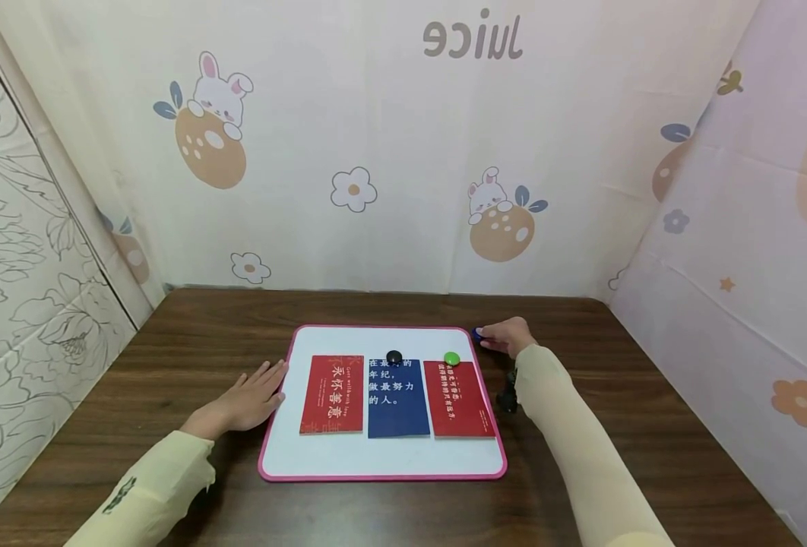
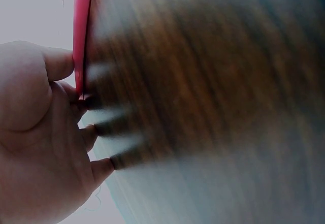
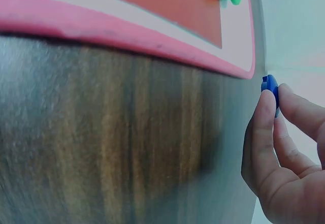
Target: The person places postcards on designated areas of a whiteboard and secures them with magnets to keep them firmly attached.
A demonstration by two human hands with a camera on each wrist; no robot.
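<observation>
A whiteboard [image 1: 393,460] with a pink frame lies on the wooden table. On it are a red card [image 1: 321,399] at left, a blue card [image 1: 397,414] in the middle and another red card [image 1: 461,410] at right. A round black magnet [image 1: 394,357] sits at the blue card's top edge, a green magnet [image 1: 451,358] at the right card's top. My right hand [image 1: 508,336] pinches a blue magnet [image 3: 270,89] between thumb and fingers, just beyond the board's upper right corner. My left hand [image 1: 249,399] rests with fingers extended, fingertips touching the board's left edge.
The dark wooden table [image 1: 390,516] extends around the board on all sides. A patterned curtain [image 1: 390,152] hangs behind the table's far edge, with more printed cloth at left and right. A small black object [image 1: 508,395] shows under the right wrist.
</observation>
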